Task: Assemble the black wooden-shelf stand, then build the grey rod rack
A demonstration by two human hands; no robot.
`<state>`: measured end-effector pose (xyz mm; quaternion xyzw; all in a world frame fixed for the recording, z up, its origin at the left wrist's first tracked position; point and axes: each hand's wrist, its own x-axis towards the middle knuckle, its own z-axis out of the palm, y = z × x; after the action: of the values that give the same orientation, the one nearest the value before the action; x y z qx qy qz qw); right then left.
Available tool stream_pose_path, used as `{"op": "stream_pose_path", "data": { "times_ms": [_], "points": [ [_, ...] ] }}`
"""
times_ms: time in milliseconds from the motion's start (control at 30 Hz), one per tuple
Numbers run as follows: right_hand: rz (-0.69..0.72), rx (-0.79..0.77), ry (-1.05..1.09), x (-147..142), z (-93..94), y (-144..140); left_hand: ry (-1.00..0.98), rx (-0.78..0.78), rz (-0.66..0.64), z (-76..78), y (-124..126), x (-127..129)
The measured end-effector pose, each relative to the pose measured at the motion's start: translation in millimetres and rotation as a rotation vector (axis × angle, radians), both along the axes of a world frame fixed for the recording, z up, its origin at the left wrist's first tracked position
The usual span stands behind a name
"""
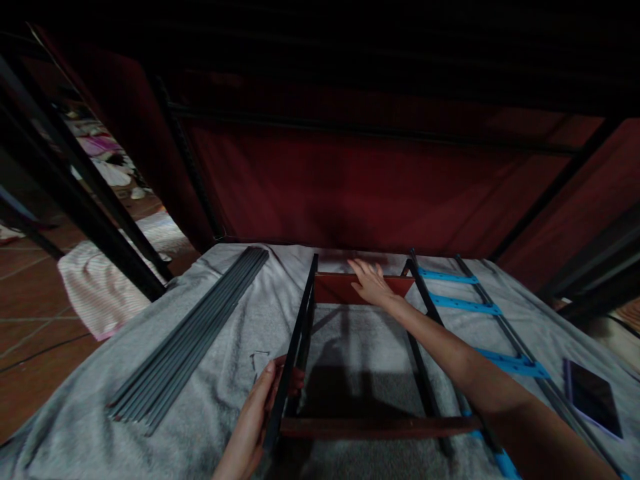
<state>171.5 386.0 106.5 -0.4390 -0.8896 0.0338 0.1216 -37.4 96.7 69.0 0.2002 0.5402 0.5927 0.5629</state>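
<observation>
Head view, from the left: a bundle of grey rods lies on the grey blanket that covers the surface, well apart from the hands. Next, the left hand has its fingers wrapped around the near left rail of a dark metal frame, thumb on top. The frame stands on the blanket, with a reddish crossbar near and a reddish panel far. The right hand lies flat on that panel, fingers spread. The frame looks stiff and fairly light but awkward; its rails seem the best place to hold. Right of it lie a ladder-like frame with blue rungs and a phone.
</observation>
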Motion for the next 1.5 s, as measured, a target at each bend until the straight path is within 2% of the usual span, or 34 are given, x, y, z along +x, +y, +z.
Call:
{"op": "stream_pose_path", "data": {
  "times_ms": [167,300,467,533,633,733,867,967,1067,1233,1367,1500],
  "points": [
    [-0.034,-0.044,0.018,23.6,6.5,-7.3,0.014,-0.045,0.038,1.6,-5.4,-4.5],
    [-0.016,-0.170,0.131,37.5,9.9,-33.3,0.057,-0.032,0.069,-1.4,-12.0,-1.3],
    [0.190,-0.424,0.247,41.1,27.8,-107.3,0.195,-0.009,0.104,-18.6,-17.0,-11.7],
    [0.274,-0.486,0.245,44.1,40.1,-143.6,0.326,0.000,0.124,-31.9,-19.4,-26.4],
    [0.311,-0.521,0.184,53.2,55.1,-193.0,0.557,0.007,0.139,-55.0,-26.9,-55.7],
    [0.307,-0.431,0.116,64.4,56.8,-229.0,0.861,0.010,0.150,-73.3,-37.9,-81.7],
    [0.239,-0.128,0.091,71.4,38.2,-257.0,1.230,-0.017,0.045,-83.7,-47.8,-97.4],
    [0.222,0.096,0.104,68.0,17.9,-270.2,1.387,-0.054,-0.009,-86.2,-47.6,-97.8],
    [0.231,0.226,0.102,63.0,2.8,-279.0,1.459,-0.065,-0.044,-85.6,-44.2,-92.6],
    [0.222,0.279,0.108,60.4,-1.5,-285.7,1.589,-0.121,-0.116,-79.5,-33.6,-77.8],
    [0.222,0.272,0.098,55.4,1.2,-290.1,1.579,-0.184,-0.181,-79.9,-23.0,-69.2],
    [0.233,0.236,0.087,43.7,1.0,-294.3,1.533,-0.148,-0.140,-74.2,-22.8,-69.1]
  ]
}}
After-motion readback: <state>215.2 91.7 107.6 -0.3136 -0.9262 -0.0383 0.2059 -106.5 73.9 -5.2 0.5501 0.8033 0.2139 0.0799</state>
